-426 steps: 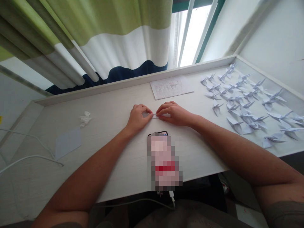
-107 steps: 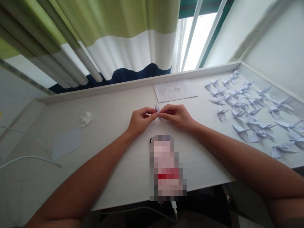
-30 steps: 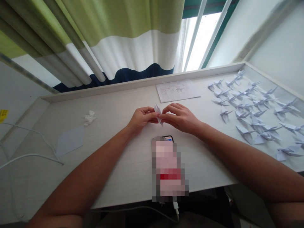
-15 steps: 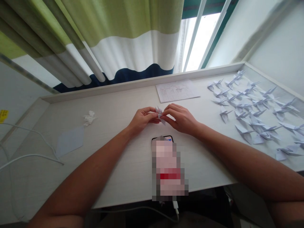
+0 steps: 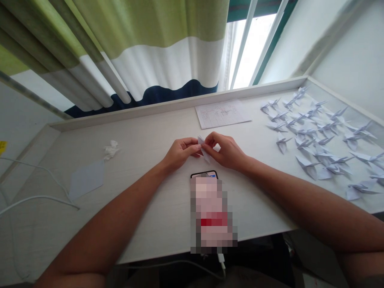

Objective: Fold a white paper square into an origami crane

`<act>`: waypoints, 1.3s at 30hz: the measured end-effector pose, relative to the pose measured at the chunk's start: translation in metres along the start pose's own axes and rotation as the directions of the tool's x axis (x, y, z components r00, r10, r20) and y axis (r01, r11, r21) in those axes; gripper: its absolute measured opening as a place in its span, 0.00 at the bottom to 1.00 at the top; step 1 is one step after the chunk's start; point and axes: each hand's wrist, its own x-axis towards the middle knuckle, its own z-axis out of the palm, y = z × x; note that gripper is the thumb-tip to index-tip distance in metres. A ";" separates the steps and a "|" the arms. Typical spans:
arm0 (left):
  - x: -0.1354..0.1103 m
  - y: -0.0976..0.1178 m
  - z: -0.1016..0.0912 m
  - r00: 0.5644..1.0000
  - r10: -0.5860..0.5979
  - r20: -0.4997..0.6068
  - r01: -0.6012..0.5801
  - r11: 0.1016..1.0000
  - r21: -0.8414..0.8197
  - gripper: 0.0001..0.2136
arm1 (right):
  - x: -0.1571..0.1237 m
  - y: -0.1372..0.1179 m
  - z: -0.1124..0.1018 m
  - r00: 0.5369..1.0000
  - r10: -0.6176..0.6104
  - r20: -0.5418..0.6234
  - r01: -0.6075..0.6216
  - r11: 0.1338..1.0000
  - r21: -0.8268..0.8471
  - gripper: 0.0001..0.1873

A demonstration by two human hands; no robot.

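Observation:
A small folded piece of white paper (image 5: 203,146) is held just above the white desk (image 5: 144,148), between both my hands. My left hand (image 5: 179,151) pinches its left side with thumb and fingers closed. My right hand (image 5: 225,150) pinches its right side, fingers curled over the fold. A thin point of the paper sticks up between the fingertips and another points down toward the desk. Most of the paper is hidden by my fingers.
A phone (image 5: 211,212) on a cable lies near the front edge, just below my hands. Several folded paper cranes (image 5: 312,132) cover the desk's right side. A printed sheet (image 5: 222,113) lies behind, a flat paper piece (image 5: 86,180) and a crumpled scrap (image 5: 111,149) at left, white cables (image 5: 36,198) far left.
The paper lay flat on the desk under my fingers 14 s ago; now it is lifted and folded smaller. Over the last second my fingers shifted slightly on it.

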 end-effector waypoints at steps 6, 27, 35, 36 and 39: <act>0.002 -0.006 -0.001 1.000 0.006 0.017 -0.005 1.000 -0.009 0.21 | 0.003 0.002 0.001 0.976 0.218 -0.001 -0.209 0.936 0.283 0.18; 0.005 -0.007 -0.003 0.993 0.084 -0.079 -0.089 0.994 -0.063 0.16 | 0.001 0.000 -0.005 0.995 0.099 0.027 -0.103 0.965 0.241 0.13; 0.002 0.005 -0.009 0.991 0.047 0.125 -0.042 0.998 -0.044 0.16 | -0.003 -0.001 -0.006 0.998 -0.058 -0.008 0.057 0.997 -0.049 0.08; 0.001 0.007 -0.009 0.990 0.043 0.135 -0.038 0.998 -0.039 0.16 | -0.003 -0.001 -0.006 0.997 -0.073 -0.010 0.072 0.995 -0.073 0.09; 0.001 0.008 -0.010 0.989 0.023 0.149 -0.017 0.999 -0.040 0.16 | -0.004 -0.001 -0.005 0.994 -0.107 -0.028 0.103 0.988 -0.116 0.10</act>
